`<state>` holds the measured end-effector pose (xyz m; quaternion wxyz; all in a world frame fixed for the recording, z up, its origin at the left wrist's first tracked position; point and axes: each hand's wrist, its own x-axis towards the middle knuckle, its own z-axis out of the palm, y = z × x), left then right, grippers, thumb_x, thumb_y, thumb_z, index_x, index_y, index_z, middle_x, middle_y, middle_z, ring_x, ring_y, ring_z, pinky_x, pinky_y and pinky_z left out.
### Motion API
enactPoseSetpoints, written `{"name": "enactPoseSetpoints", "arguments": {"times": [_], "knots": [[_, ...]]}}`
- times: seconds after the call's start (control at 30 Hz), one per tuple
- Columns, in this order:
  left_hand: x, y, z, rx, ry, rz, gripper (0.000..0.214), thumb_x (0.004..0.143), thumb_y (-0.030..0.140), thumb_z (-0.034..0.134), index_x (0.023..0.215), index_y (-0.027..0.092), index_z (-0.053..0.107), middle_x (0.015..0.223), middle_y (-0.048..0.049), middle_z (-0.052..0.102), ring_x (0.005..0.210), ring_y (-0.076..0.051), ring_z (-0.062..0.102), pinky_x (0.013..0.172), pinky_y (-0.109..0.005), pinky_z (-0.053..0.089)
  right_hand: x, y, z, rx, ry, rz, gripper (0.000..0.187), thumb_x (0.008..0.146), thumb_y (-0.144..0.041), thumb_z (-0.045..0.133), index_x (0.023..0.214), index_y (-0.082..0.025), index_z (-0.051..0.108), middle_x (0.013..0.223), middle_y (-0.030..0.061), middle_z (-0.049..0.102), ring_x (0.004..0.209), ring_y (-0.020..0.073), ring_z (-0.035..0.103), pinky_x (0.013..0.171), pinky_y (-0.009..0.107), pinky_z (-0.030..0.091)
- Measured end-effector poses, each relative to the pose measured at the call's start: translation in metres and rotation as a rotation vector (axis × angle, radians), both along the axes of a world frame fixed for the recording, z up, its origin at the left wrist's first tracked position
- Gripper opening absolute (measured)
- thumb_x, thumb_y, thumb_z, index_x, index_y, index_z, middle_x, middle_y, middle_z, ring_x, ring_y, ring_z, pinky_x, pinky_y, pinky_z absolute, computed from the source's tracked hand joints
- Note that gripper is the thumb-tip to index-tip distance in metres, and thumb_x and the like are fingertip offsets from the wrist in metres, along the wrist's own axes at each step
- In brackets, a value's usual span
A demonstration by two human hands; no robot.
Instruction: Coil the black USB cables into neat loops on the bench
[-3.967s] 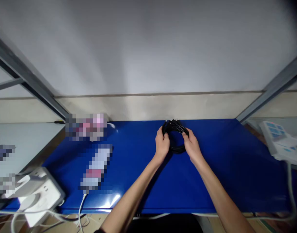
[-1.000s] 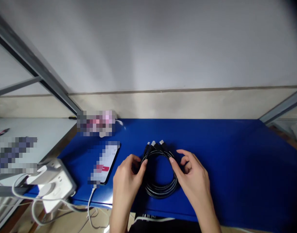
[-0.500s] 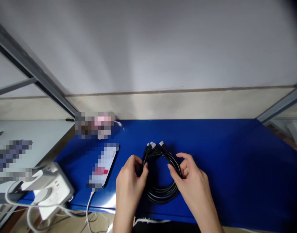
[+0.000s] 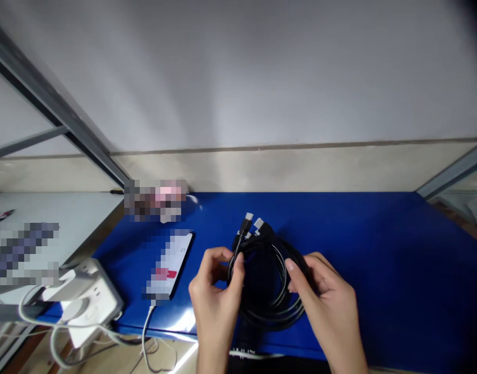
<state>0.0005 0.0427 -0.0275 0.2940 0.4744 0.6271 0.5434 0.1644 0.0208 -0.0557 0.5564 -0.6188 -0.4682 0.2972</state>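
Single head-worn camera, looking from over the near edge of the blue worktop, facing forward and tilting down. Wall is filling the upper half of the frame, standing farther off; worktop is spreading across the lower half. Left grip and right grip are showing close up, lower centre. Shading is darkening the upper right corner.

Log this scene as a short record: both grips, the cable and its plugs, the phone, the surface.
Left grip: pinching the coil's left side, thumb inside
Right grip: around the coil's right side
Black cable: coiled, between the hands; table contact unclear
Plugs: several, pale-tipped, at the coil's far side
Phone: left of the hands, screen lit, partly pixelated
White cord: at the phone's near end
Surface: blue table
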Motion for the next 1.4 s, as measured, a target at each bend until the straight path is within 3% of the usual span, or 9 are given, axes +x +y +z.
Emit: {"name": "enactPoseSetpoints", "arguments": {"times": [0.13,0.27,0.4,0.53,0.77,0.97,1.17,1.4], "knots": [[0.024,-0.004,0.008,-0.033,-0.479,-0.116,0.030,0.093,0.045,0.082,0.099,0.023,0.062,0.070,0.0044,0.066,0.045,-0.009,0.056,0.049,-0.020,0.043,-0.014,-0.006,0.013,-0.005,0.260,-0.051,0.037,0.104,-0.055,0.066,0.084,-0.024,0.067,0.069,-0.0004,0.066,0.063,0.0156,0.063,0.065,0.027,0.051],[0.038,-0.006,0.010,-0.155,-0.919,-0.191,0.044,0.095,0.054,0.078,0.119,0.019,0.065,0.070,0.0048,0.064,0.040,-0.004,0.046,0.042,-0.016,0.034,-0.031,-0.005,0.016,0.033,0.586,-0.092,0.047,0.101,-0.052,0.073,0.073,-0.024,0.049,0.056,-0.0086,0.042,0.048,0.0087,0.036,0.050,0.024,0.034],[0.037,-0.005,0.008,-0.271,-1.162,-0.265,0.040,0.093,0.050,0.083,0.103,0.014,0.068,0.060,0.0097,0.051,0.037,0.000,0.023,0.039,-0.015,0.024,-0.042,0.010,0.022,0.096,0.846,-0.148,0.053,0.098,-0.045,0.078,0.067,-0.024,0.040,0.055,-0.0109,0.033,0.047,0.0073,0.023,0.046,0.024,0.026],[0.035,-0.005,0.011,-0.327,-1.315,-0.289,0.041,0.084,0.043,0.093,0.082,0.016,0.062,0.052,0.0128,0.034,0.043,-0.002,0.017,0.040,-0.014,0.028,-0.039,0.022,0.028,0.084,0.927,-0.111,0.056,0.094,-0.043,0.081,0.065,-0.024,0.038,0.052,-0.0113,0.031,0.045,0.0070,0.022,0.044,0.025,0.023],[0.040,-0.005,0.005,-0.429,-1.356,-0.424,0.048,0.084,0.046,0.093,0.073,0.017,0.057,0.051,0.0125,0.032,0.042,-0.002,0.012,0.038,-0.015,0.025,-0.021,0.012,0.018,0.084,1.033,-0.049,0.053,0.089,-0.042,0.085,0.063,-0.023,0.043,0.051,-0.0111,0.030,0.042,0.0068,0.023,0.042,0.024,0.027],[0.034,0.003,0.000,-0.424,-1.216,-0.461,0.037,0.088,0.042,0.090,0.099,0.013,0.071,0.052,0.0129,0.038,0.042,-0.002,0.011,0.037,-0.014,0.019,-0.021,0.009,0.011,0.105,1.094,-0.043,0.048,0.086,-0.046,0.086,0.065,-0.024,0.050,0.050,-0.0116,0.030,0.042,0.0072,0.021,0.041,0.023,0.029],[0.028,0.005,0.003,-0.435,-1.218,-0.463,0.045,0.075,0.041,0.097,0.078,0.017,0.060,0.050,0.0143,0.033,0.043,-0.002,0.011,0.036,-0.014,0.021,-0.028,0.009,0.009,0.121,1.017,-0.043,0.051,0.092,-0.048,0.081,0.066,-0.024,0.046,0.051,-0.0109,0.029,0.043,0.0074,0.022,0.042,0.023,0.028],[0.037,0.006,-0.014,-0.428,-1.102,-0.559,0.044,0.079,0.044,0.090,0.077,0.019,0.054,0.048,0.0140,0.034,0.039,-0.001,0.011,0.035,-0.013,0.017,-0.019,0.009,0.011,0.156,0.974,-0.067,0.049,0.092,-0.045,0.081,0.065,-0.023,0.046,0.051,-0.0105,0.029,0.042,0.0072,0.022,0.042,0.024,0.027]]}}
